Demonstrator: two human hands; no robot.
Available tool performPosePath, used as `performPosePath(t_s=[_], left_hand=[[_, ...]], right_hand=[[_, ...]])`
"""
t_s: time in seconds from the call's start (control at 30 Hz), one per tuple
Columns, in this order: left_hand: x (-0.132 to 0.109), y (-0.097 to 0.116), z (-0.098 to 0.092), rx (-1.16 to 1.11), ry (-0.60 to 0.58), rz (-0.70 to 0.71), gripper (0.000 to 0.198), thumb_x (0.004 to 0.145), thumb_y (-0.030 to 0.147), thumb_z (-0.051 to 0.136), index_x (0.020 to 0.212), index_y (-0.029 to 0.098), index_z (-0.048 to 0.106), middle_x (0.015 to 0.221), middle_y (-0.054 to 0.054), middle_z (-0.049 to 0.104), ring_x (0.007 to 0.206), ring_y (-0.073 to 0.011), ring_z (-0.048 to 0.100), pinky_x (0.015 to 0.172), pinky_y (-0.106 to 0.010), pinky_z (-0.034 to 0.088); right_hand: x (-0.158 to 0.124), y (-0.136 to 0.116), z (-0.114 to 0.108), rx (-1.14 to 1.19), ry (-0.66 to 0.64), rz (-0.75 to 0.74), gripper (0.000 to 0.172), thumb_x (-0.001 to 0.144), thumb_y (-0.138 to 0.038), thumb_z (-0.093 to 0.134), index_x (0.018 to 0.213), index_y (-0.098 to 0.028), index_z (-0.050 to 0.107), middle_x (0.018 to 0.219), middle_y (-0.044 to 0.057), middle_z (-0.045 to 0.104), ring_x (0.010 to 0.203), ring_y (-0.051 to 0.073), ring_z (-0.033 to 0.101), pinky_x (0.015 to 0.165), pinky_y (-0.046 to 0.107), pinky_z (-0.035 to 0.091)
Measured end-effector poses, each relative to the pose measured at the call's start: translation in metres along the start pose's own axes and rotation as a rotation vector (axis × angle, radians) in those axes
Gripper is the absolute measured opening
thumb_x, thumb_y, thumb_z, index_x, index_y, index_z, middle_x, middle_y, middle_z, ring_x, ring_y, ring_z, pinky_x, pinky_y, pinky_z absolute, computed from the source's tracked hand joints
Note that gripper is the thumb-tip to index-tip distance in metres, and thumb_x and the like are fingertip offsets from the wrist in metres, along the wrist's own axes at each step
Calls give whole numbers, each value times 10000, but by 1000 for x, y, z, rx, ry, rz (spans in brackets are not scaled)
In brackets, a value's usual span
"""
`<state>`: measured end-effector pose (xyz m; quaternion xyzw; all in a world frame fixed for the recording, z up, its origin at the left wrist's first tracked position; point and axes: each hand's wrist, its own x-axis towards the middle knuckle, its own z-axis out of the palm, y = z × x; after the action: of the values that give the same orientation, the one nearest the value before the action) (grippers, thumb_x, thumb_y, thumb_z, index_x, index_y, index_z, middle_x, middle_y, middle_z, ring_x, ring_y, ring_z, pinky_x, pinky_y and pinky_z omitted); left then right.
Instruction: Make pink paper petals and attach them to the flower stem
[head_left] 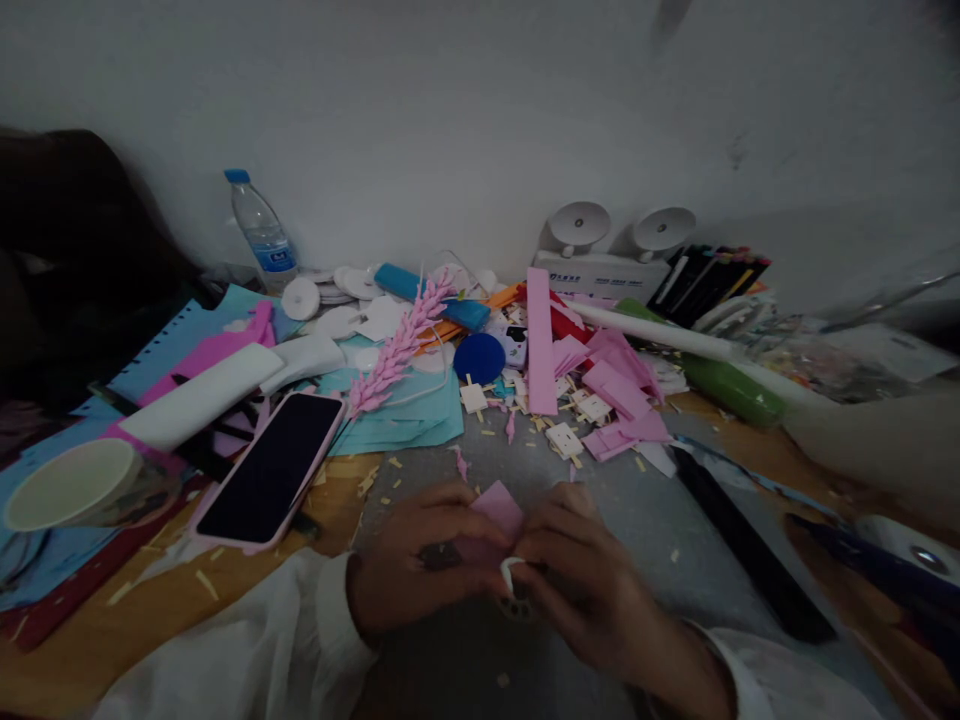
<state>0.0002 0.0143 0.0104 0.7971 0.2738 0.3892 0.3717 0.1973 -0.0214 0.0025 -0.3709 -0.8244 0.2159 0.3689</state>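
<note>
Near the front of the grey mat (637, 490), my left hand (427, 550) has its fingers closed on a small pink paper piece (499, 508). My right hand (581, 565) meets it from the other side, fingers closed on the same paper's right edge. A small white curled strip (508, 575) shows between the two hands near the fingertips; which hand grips it is unclear. Just behind the hands lie tiny pink twisted bits (511, 427), small cream squares (564, 440) and a stack of pink paper pieces (622, 395).
A phone (274, 470) and a paper cup (75, 485) lie at left, a water bottle (262, 232) behind them. A pink braided stalk (401, 350) rests on teal sheets (420, 425). At right are a black bar (750, 545), a green roll (731, 388) and pens (705, 283).
</note>
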Motion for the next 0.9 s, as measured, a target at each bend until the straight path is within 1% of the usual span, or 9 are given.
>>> performPosePath(t_s=[0.17, 0.27, 0.43, 0.53, 0.63, 0.7, 0.77, 0.83, 0.9], left_hand=[[-1, -2, 1, 8, -47, 38, 237, 846, 343, 635, 905, 134, 730, 786, -68, 651, 702, -145, 612, 641, -229, 488], [-1, -3, 2, 4, -31, 31, 191, 838, 306, 647, 892, 138, 721, 772, -52, 640, 674, -135, 598, 626, -226, 480], [-1, -1, 2, -7, 1, -54, 90, 771, 226, 691, 824, 154, 693, 758, -25, 630, 682, -135, 596, 645, -236, 474], [-1, 1, 2, -17, 38, -82, 32, 776, 188, 648, 781, 160, 661, 738, -15, 602, 662, -127, 576, 623, -230, 464], [0, 1, 3, 8, 30, -92, 47, 791, 161, 611, 769, 166, 652, 741, -18, 589, 660, -126, 565, 615, -229, 455], [-1, -1, 4, -2, 38, -95, 49, 804, 180, 621, 788, 169, 666, 749, -23, 597, 667, -130, 565, 619, -233, 451], [-2, -5, 5, -41, 74, -112, 96, 817, 252, 647, 787, 168, 682, 730, -24, 593, 660, -135, 563, 610, -238, 447], [-3, -8, 7, -82, 126, -137, 193, 819, 343, 660, 761, 161, 692, 697, -21, 575, 643, -137, 559, 588, -239, 443], [-4, -10, 9, -100, 159, -157, 258, 811, 399, 663, 732, 155, 698, 667, -15, 559, 624, -133, 554, 572, -238, 441]], right_hand=[[0, 0, 4, -88, 73, -9, 223, 916, -176, 534, 694, -184, 534, 657, 0, 538, 694, 167, 472, 662, 330, 338], [0, 1, 6, -100, 101, 11, 235, 915, -176, 536, 681, -187, 536, 644, -5, 542, 675, 160, 476, 655, 331, 342], [-1, -2, 7, 48, 127, 86, 196, 915, -185, 518, 722, -196, 548, 689, 2, 557, 704, 168, 508, 667, 330, 376], [-2, -3, 6, 151, 205, 151, 170, 920, -174, 481, 767, -202, 550, 705, 4, 540, 689, 162, 516, 634, 305, 403], [-2, -5, 7, 211, 245, 161, 77, 893, -156, 526, 879, -210, 580, 785, 10, 572, 744, 157, 546, 648, 276, 443], [-2, -5, 10, 237, 217, 146, 143, 875, -142, 566, 990, -221, 596, 874, 17, 605, 811, 153, 572, 700, 262, 472], [-1, -5, 13, 250, 201, 140, 216, 873, -134, 588, 1065, -232, 605, 943, 23, 627, 867, 148, 594, 749, 250, 492], [-1, -3, 16, 248, 223, 135, 237, 874, -132, 606, 1085, -237, 623, 981, 32, 640, 911, 149, 611, 780, 245, 508], [-1, -2, 17, 240, 258, 115, 229, 868, -138, 625, 1073, -236, 648, 989, 42, 651, 923, 156, 628, 780, 246, 524]])
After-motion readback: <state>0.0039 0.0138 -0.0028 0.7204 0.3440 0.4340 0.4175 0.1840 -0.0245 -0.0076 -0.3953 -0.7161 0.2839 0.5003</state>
